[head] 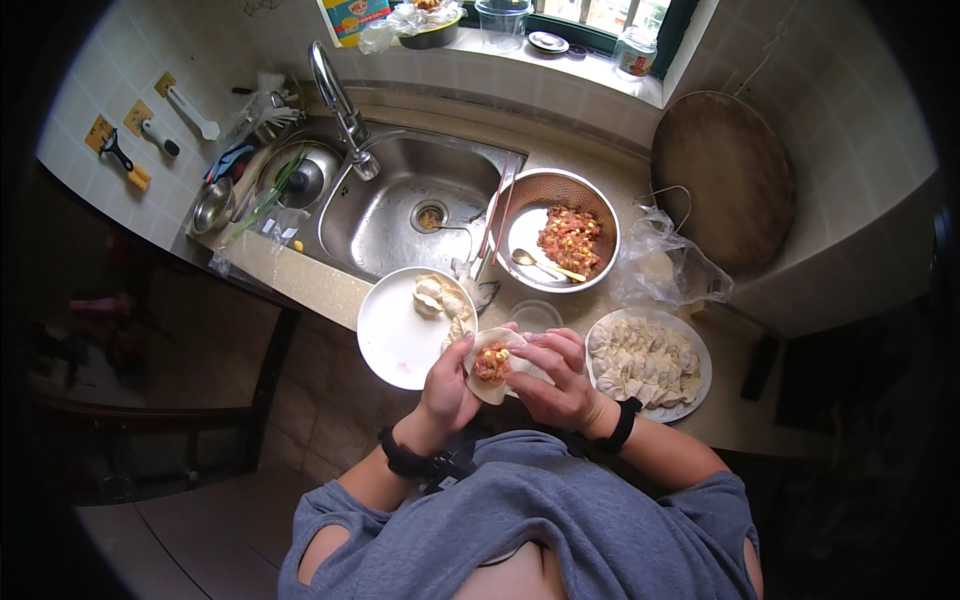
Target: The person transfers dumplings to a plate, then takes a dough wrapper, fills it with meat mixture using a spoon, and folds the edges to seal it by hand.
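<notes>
My left hand [448, 390] holds a round dumpling wrapper [487, 395] with a mound of meat and corn filling [494, 363] on it. The fingers of my right hand [555, 375] touch the wrapper's right edge. Behind my left hand, a white plate [386, 337] carries several folded dumplings [439, 295]. At the right, an oval white plate [706, 375] is covered with rows of folded dumplings [645, 360]. Farther back stands a metal bowl [616, 238] with more filling [571, 236] and a spoon [525, 257] in it; a pair of chopsticks [510, 217] lies across its left rim.
A steel sink [390, 187] with a faucet [337, 97] lies at the back left. A clear plastic bag [675, 262] is right of the metal bowl. A round wooden board [724, 180] leans on the wall. A small clear round dish [535, 316] sits behind my hands.
</notes>
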A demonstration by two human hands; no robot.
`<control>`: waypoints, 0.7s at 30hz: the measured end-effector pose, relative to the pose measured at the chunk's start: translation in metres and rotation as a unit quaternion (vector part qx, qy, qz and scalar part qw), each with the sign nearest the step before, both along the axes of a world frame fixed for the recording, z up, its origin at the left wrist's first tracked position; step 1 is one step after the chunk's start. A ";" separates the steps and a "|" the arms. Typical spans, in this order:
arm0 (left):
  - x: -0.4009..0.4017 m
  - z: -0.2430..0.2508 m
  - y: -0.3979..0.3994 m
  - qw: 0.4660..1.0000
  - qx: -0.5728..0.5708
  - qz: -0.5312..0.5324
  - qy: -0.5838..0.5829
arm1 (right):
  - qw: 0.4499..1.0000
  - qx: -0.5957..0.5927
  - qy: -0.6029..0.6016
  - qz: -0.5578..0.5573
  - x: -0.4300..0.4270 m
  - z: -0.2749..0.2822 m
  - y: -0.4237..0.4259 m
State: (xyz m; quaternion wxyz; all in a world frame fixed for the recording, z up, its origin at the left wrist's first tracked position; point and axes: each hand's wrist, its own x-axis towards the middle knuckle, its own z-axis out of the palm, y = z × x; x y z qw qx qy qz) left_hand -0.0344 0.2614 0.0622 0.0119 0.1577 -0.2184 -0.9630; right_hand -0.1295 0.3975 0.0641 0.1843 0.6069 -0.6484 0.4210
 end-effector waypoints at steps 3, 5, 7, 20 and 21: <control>0.005 -0.003 -0.001 0.999 0.037 -0.025 0.008 | 0.998 0.051 0.027 0.025 0.004 0.003 0.000; 0.007 -0.001 -0.003 0.998 0.047 -0.033 0.011 | 0.996 0.059 0.038 0.051 0.004 -0.002 0.003; 0.009 -0.006 -0.005 0.996 0.081 -0.038 0.007 | 0.996 0.066 0.044 0.051 0.003 -0.002 0.005; 0.018 -0.007 0.003 0.999 -0.033 -0.027 0.001 | 0.994 0.005 -0.103 0.040 0.014 0.004 -0.013; 0.021 -0.015 0.002 0.999 -0.025 -0.035 0.010 | 0.991 0.002 -0.132 0.023 0.015 0.004 -0.015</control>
